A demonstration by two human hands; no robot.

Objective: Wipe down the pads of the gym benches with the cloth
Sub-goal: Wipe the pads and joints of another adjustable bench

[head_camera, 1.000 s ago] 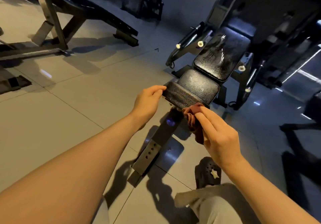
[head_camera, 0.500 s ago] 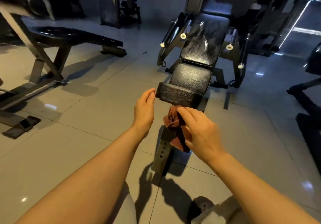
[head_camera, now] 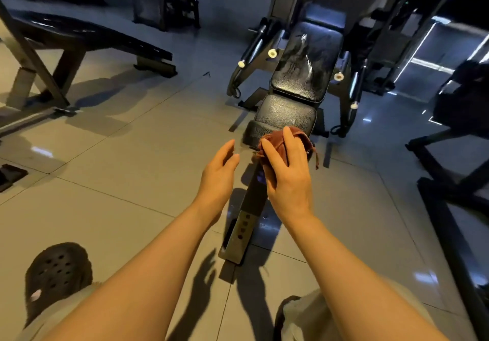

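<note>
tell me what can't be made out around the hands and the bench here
Head view only:
- Front edge of the seat pad: covered by the cloth and right hand.
- Left hand: fingertips motion-blurred; contact with the pad unclear.
- Back pad: upper end lost in darkness.
- Second bench: cut off by the left edge.

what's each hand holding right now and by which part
The right hand grips the bunched red cloth from above, around its middle. The left hand holds nothing.

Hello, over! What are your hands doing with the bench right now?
Right hand presses cloth on seat pad. Left hand open, off bench. Nothing blocking.
</note>
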